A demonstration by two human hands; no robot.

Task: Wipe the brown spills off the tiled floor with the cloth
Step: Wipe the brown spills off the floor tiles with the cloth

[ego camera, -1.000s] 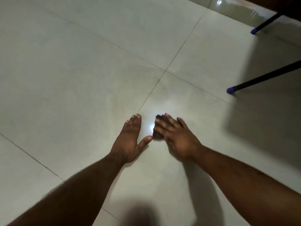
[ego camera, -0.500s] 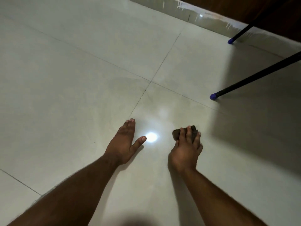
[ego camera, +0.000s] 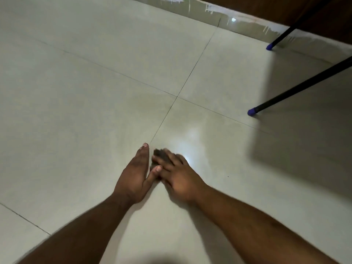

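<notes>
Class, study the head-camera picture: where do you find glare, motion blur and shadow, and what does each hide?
Head view: a bright glare spot sits on the glossy floor beside the right hand; that hand and the dark cloth are motion-blurred, the left hand sharper; a broad shadow darkens the tiles beneath the blue-tipped legs.

**Dim room, one hard glint on the tiles**

The light was low and greenish; a small white glare spot [ego camera: 187, 160] sat on the glossy tiled floor [ego camera: 76, 111] with a softer sheen above it; a broad shadow [ego camera: 304, 140] darkened the right side; the right hand [ego camera: 179, 178] and cloth [ego camera: 159, 155] were motion-blurred; grout lines bowed near the edges.
</notes>
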